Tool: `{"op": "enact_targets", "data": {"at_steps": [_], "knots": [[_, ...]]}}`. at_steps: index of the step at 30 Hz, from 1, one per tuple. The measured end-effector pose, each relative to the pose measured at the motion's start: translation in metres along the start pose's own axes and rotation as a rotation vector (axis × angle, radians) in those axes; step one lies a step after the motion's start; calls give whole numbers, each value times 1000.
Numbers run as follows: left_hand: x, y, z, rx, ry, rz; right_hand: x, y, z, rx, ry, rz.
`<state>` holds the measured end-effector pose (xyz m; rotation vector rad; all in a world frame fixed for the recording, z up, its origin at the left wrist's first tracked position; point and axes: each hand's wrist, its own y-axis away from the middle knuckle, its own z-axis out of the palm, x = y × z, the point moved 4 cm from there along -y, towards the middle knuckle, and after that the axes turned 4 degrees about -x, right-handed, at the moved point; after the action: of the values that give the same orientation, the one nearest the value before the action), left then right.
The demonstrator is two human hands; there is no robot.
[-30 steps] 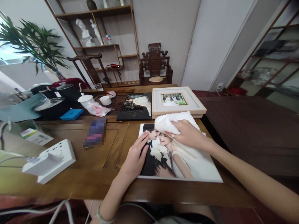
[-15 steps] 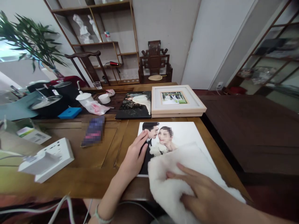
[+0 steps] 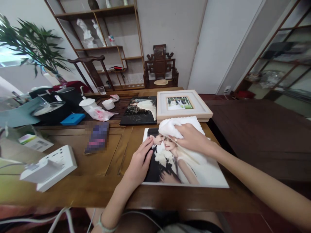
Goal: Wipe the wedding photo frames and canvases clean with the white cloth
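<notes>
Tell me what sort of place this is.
Likely a sitting room or tea room, though whether home or business I can't tell: a carved wooden chair, open shelving with white figurines, and a lidded white vessel on the wooden table.

I see a photo print (image 3: 179, 161) of 2 people lying flat at the near right corner of a wooden table (image 3: 97, 191). The left hand (image 3: 138, 161) rests on its left edge; the right hand (image 3: 190, 137) grips a white cloth (image 3: 168, 127) over its far part. A framed picture (image 3: 179, 103) lies beyond.
</notes>
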<state>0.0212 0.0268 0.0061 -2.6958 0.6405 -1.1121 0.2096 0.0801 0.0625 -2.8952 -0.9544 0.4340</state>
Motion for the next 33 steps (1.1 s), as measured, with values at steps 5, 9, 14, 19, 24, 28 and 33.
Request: {"op": "enact_targets", "data": {"at_steps": [5, 9, 14, 19, 24, 28, 33], "knots": [[0, -1, 0, -13, 4, 11, -42, 49, 11, -76, -45, -143], [0, -1, 0, -19, -2, -12, -77, 94, 15, -106, -166, -360], [1, -1, 1, -23, -9, -12, -86, 117, 7, -43, -232, -358], [0, 0, 0, -19, -9, -18, -51, 87, 4, -97, -175, -95], [1, 0, 0, -9, 5, -19, 2, 42, 0, 28, 18, 109], [3, 0, -1, -6, 12, -33, 7, 27, 0, 23, 12, 77], [10, 1, -6, 48, 39, -25, -39, 46, 13, -60, -130, -155]]}}
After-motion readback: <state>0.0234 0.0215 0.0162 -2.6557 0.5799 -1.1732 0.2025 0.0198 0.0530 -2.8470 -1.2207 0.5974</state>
